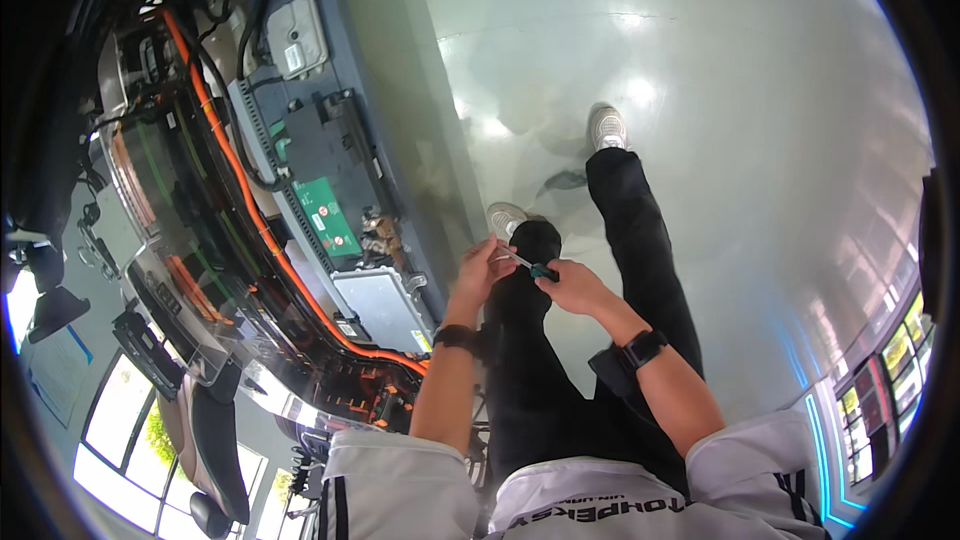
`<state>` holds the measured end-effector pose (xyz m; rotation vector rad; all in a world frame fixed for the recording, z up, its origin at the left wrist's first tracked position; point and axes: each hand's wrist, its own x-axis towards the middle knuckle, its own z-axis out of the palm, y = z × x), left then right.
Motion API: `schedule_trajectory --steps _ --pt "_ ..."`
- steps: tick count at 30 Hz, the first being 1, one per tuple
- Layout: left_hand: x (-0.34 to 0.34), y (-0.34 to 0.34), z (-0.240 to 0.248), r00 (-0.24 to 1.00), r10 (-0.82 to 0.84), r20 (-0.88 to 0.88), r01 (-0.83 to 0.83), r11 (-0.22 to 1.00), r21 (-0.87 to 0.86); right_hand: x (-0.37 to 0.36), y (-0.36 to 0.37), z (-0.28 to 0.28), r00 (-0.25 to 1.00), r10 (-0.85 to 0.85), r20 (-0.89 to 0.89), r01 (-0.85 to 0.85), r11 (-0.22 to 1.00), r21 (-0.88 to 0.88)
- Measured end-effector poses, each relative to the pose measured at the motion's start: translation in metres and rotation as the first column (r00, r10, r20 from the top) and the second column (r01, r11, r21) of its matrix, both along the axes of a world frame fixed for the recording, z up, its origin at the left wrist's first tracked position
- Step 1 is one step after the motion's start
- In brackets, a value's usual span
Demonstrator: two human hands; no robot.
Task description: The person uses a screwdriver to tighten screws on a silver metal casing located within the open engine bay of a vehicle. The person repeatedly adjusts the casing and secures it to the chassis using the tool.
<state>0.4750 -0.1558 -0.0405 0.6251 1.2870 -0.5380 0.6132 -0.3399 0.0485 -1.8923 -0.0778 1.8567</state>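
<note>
A screwdriver (541,271) with a dark green and black handle is held in front of my legs. My right hand (578,290) is closed around its handle. The thin metal shaft points up and to the left, toward my left hand (482,268). The fingertips of that hand are pinched together at the shaft's end. Any small piece at the tip is too small to make out. Both hands are over my dark trousers, to the right of the grey bench with the electrical parts.
On my left runs a grey bench (385,90) bearing a green circuit board (327,217), a silver metal box (380,305) and a light grey control unit (297,37). Beyond it, a thick orange cable (232,155) runs along a cutaway vehicle assembly. Shiny pale floor (760,190) stretches to the right.
</note>
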Motion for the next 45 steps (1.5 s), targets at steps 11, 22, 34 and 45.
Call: schedule_trajectory --steps 11,22,34,45 --pt "0.084 0.093 -0.220 0.817 -0.402 -0.414 0.563 0.713 0.418 0.189 -0.020 -0.052 0.916 -0.275 0.292 0.288 0.958 -0.003" --pt "0.176 0.214 -0.451 0.726 -0.036 -0.687 0.670 0.267 0.693 0.253 0.019 -0.165 0.696 -0.293 0.656 -0.058 0.887 0.457" --pt "0.189 0.156 -0.325 0.993 0.113 0.043 -0.105 0.616 0.780 0.240 0.030 -0.128 0.787 -0.141 0.600 -0.102 0.930 0.353" --pt "0.245 0.016 0.302 0.763 0.409 0.500 -0.524 0.845 0.107 0.173 -0.013 0.281 0.845 -0.332 0.420 0.083 0.856 0.510"
